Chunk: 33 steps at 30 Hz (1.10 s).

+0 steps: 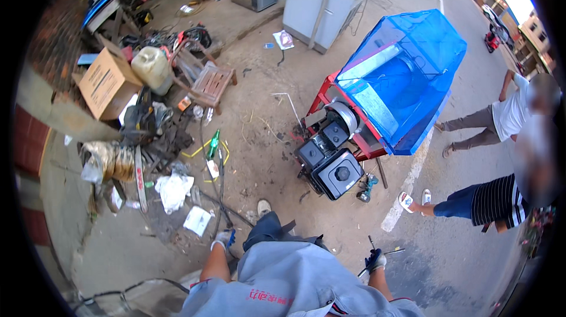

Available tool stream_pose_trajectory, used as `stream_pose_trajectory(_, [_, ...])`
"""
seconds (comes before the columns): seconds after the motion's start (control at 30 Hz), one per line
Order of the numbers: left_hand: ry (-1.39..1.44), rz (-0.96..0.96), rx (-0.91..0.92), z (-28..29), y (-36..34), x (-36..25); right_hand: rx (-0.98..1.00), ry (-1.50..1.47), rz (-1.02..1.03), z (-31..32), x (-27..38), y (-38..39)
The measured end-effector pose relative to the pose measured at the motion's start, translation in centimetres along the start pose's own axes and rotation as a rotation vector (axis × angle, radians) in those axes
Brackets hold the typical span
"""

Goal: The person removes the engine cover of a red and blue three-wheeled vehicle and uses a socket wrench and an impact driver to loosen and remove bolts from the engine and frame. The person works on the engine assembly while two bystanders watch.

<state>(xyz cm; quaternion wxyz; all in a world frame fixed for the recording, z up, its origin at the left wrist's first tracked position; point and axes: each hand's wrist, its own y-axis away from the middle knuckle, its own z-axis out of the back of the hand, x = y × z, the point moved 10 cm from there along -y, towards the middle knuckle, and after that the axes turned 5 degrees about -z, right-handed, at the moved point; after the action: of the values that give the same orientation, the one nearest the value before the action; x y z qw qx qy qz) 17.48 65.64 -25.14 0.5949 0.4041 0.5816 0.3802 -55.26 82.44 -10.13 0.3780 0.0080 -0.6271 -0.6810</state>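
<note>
My right hand [376, 260], in a white and blue-black glove, is closed around a three-armed metal wrench [394, 251], whose rods stick out on several sides. Out to the left of my body hangs my left hand [223, 238], gloved in white and blue. Its fingers look loose, and I see nothing in them; a dark hose [221, 199] runs close by. Ahead of me stands a red-framed machine [321, 94] with a blue hopper [407, 75]. A black engine [337, 173] with a filler cap is mounted on its near end. A teal cordless drill [367, 188] lies on the ground beside the engine.
On the left are a wooden chair [213, 84], a cardboard box [112, 81], a plastic jerrycan [152, 69], a green bottle [214, 143] and scattered litter. A white appliance [321, 4] stands at the back. Two people [495, 199] [512, 107] stand right, by the road.
</note>
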Motion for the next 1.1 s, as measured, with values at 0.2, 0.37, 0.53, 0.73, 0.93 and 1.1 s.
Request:
stream_pose_trajectory(0.2, [-0.1, -0.058, -0.007, 7.4, -2.3, -9.3, 0.06, -0.03, 0.052, -15.2, 2.9, 7.8])
stream_pose_trajectory(0.37, [-0.146, -0.298, -0.119, 12.5, -6.7, -18.7, 0.169, 0.126, 0.199, -28.2, 5.8, 11.8])
stream_pose_trajectory(0.53, [-0.111, -0.335, -0.084, 16.0, -10.2, -22.8, 0.229, 0.282, 0.383, -43.5, 9.7, 14.5])
stream_pose_trajectory(0.73, [-0.844, -0.201, -0.094, 13.0, -6.9, -33.5, 0.263, 0.394, 0.687, -56.8, 15.1, 11.5])
stream_pose_trajectory(0.93, [-0.565, -0.164, -0.318, 20.8, -10.6, -43.8, 0.439, 0.474, 0.563, -74.2, 21.5, 11.8])
stream_pose_trajectory(1.1, [-0.471, -0.461, -0.34, 16.3, -9.4, -65.0, 0.536, 0.45, 0.76, -84.6, 33.6, 15.3])
